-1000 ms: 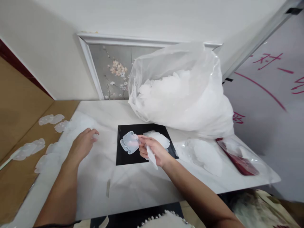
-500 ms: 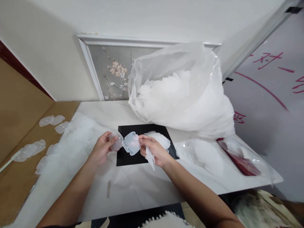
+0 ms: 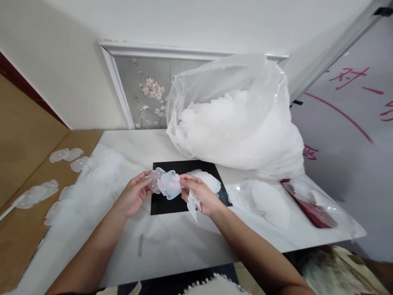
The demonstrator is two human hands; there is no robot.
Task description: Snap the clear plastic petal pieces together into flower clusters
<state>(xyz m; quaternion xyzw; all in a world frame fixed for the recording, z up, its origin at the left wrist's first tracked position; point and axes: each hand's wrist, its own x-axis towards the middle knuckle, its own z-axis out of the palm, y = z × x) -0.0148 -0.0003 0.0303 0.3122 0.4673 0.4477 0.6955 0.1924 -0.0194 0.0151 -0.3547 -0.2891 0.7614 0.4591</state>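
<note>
My left hand pinches a translucent plastic piece by its left side. Overlapping it in front is a second clear plastic piece with small round dots along its edges, gripped by my right hand. More thin whitish plastic pieces hang beneath the right hand's fingers, tucked into that same hand. Both hands are raised over a black mat. On the mat's right part lies a heap of similar pieces, partly hidden behind my right hand.
A big clear bag full of whitish pieces stands at the back. A large pile of pieces spreads at left, several more lying on cardboard. Another pile and a dark red object under clear plastic are at right.
My left hand has moved slightly right, bringing its piece behind the right hand's piece so that they overlap more. My right hand has stayed almost in place.
</note>
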